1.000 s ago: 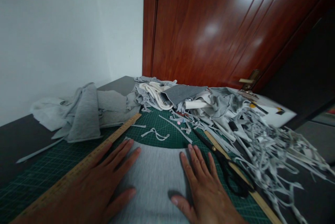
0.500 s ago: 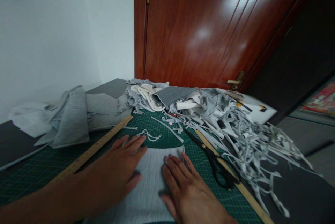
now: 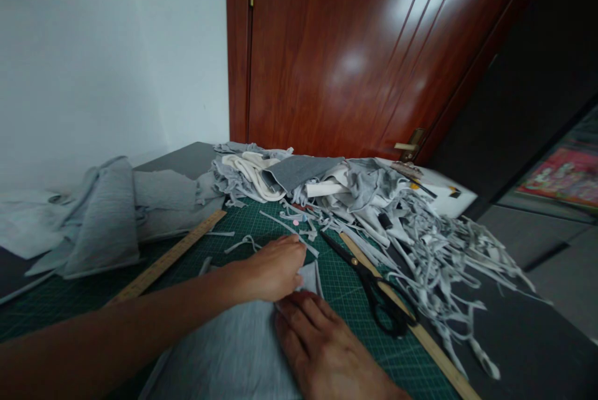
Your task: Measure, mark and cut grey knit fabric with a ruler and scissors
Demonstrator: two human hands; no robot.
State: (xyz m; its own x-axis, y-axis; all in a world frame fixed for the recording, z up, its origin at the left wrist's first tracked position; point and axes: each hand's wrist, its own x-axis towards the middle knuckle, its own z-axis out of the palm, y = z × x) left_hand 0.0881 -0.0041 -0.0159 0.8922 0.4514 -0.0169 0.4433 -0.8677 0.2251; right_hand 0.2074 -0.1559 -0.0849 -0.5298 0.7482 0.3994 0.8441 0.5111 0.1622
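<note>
A piece of grey knit fabric [image 3: 224,344] lies on the green cutting mat [image 3: 346,300] in front of me. My left hand [image 3: 273,269] reaches across it to its far right part. Its fingers are curled down and closed at the fabric, the fingertips partly hidden. Just nearer to me, my right hand [image 3: 322,344] rests on the fabric's right side, fingers stretched out and close together. To the right lie black-handled scissors [image 3: 374,288], apart from both hands.
A wooden ruler [image 3: 172,260] lies at left, and a wooden strip [image 3: 432,347] runs under the scissors. Fabric pieces [image 3: 303,172] are heaped at the back, with tangled grey cut strips [image 3: 434,257] at right. Folded grey fabric [image 3: 105,213] sits at far left.
My left hand has moved right, from the fabric's left side to its far right part, and its fingers have curled. The right hand stays on the right side. The view has shifted slightly.
</note>
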